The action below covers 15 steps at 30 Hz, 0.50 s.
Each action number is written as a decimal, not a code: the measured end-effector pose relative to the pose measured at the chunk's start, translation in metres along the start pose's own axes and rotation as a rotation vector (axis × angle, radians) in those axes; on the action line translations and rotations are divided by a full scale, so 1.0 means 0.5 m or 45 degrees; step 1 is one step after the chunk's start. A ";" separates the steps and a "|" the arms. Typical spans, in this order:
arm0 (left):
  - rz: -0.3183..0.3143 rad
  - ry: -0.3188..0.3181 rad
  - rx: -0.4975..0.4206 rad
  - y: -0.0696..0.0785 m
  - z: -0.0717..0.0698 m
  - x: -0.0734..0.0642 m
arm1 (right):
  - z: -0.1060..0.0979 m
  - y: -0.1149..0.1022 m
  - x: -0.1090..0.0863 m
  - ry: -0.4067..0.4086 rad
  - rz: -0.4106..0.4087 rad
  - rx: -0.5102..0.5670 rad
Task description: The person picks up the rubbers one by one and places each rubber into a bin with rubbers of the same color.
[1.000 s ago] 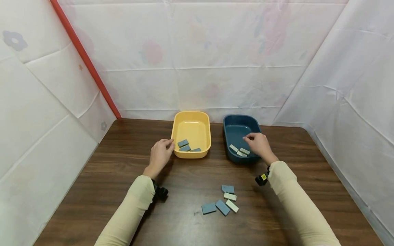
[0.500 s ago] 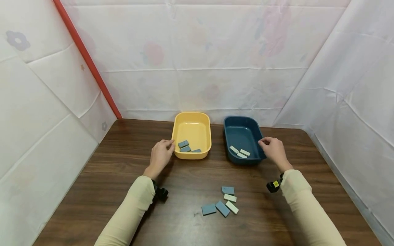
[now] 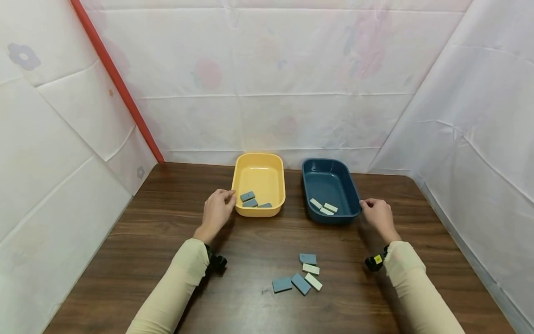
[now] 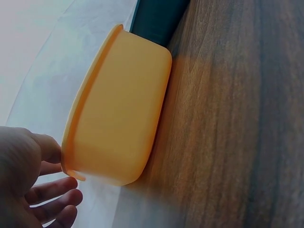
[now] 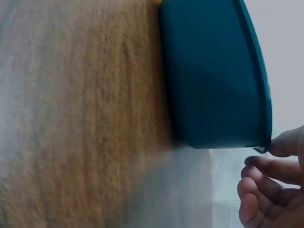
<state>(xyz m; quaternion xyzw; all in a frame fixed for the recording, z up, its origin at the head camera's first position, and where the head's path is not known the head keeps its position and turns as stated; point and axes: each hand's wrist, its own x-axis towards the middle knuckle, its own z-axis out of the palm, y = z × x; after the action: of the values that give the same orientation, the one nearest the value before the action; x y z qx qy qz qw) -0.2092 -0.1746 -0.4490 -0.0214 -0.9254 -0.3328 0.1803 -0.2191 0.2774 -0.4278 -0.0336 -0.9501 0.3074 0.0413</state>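
In the head view, my left hand (image 3: 218,208) is at the left rim of a yellow plastic bin (image 3: 280,183). The left wrist view shows its thumb and index finger pinching that rim, the other fingers loosely bent below. My right hand (image 3: 378,217) pinches the right front rim of a dark blue bin (image 3: 340,178) between thumb and forefinger, as the right wrist view shows. Several blue-grey tiles (image 3: 250,203) lie inside the yellow bin near its front. Several cream tiles (image 3: 331,208) lie in the front of the blue bin.
On the brown wooden table (image 3: 167,222), nearer the person, lies a loose group of more blue-grey tiles (image 3: 282,285) and cream tiles (image 3: 313,281). Behind the bins hangs a pale patterned sheet (image 3: 267,116), with a red strip (image 3: 118,83) along its left corner.
My right hand has moved from above the inside of the blue bin out to its right rim and now holds it. The left hand stays at the yellow bin.
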 end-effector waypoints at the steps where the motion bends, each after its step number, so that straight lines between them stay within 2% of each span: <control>1: -0.002 -0.002 -0.001 -0.001 0.000 0.000 | 0.002 0.002 0.000 -0.010 0.002 0.009; 8: 0.001 -0.012 -0.001 0.000 -0.004 -0.001 | 0.011 0.009 -0.001 -0.050 0.014 0.071; 11: 0.033 0.040 -0.007 0.005 -0.006 -0.001 | 0.010 0.009 0.000 -0.052 0.003 0.081; 15: 0.122 0.151 -0.022 0.015 -0.010 -0.002 | 0.005 0.007 0.002 -0.052 -0.011 0.084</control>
<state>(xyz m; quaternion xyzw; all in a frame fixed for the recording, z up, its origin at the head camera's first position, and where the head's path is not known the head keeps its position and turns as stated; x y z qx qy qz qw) -0.2053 -0.1717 -0.4410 -0.0474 -0.9080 -0.3325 0.2503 -0.2203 0.2788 -0.4317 -0.0216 -0.9402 0.3390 0.0242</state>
